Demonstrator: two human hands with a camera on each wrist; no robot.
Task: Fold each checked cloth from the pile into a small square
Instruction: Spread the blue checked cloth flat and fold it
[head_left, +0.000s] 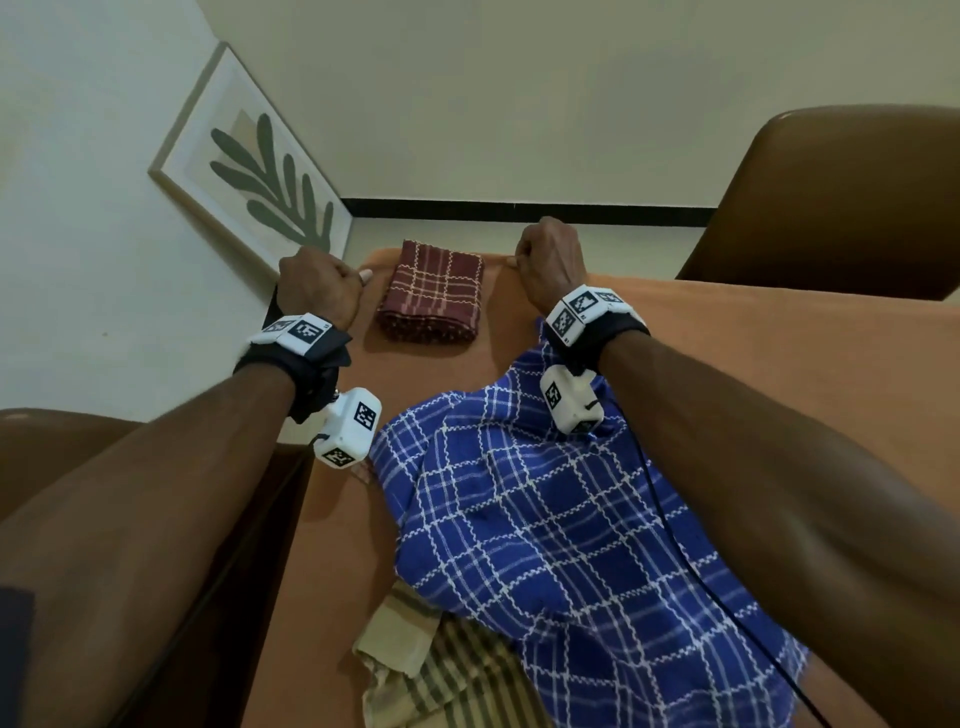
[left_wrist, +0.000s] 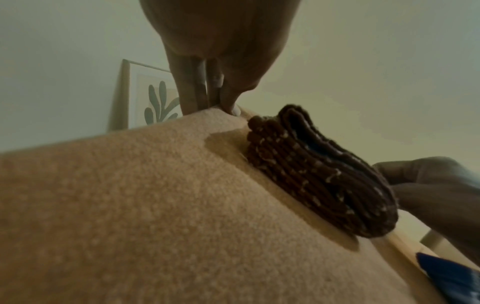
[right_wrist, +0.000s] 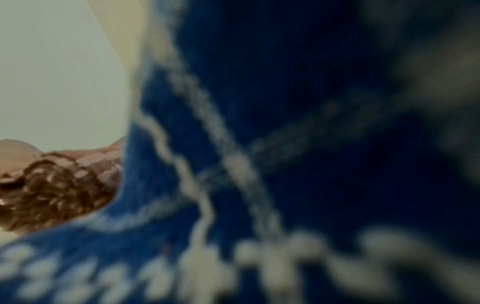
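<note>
A maroon checked cloth (head_left: 431, 293) (left_wrist: 319, 174) (right_wrist: 57, 189) lies folded into a small square at the far end of the table. Nearer me a blue checked cloth (head_left: 545, 519) (right_wrist: 285, 144) lies crumpled on top of a beige striped cloth (head_left: 441, 670). My left hand (head_left: 324, 283) (left_wrist: 221, 90) pinches the far edge of the orange table cover (head_left: 753, 332) (left_wrist: 155, 205), left of the maroon cloth, thumb on top. My right hand (head_left: 545, 254) (left_wrist: 428, 185) is curled over the same edge to the right of the maroon cloth. The right wrist view is filled by blurred blue cloth.
A framed leaf picture (head_left: 249, 166) leans against the wall at the far left. A brown chair back (head_left: 841, 197) stands at the far right and a brown seat (head_left: 52, 447) at the near left. A black cable (head_left: 675, 545) trails over the blue cloth.
</note>
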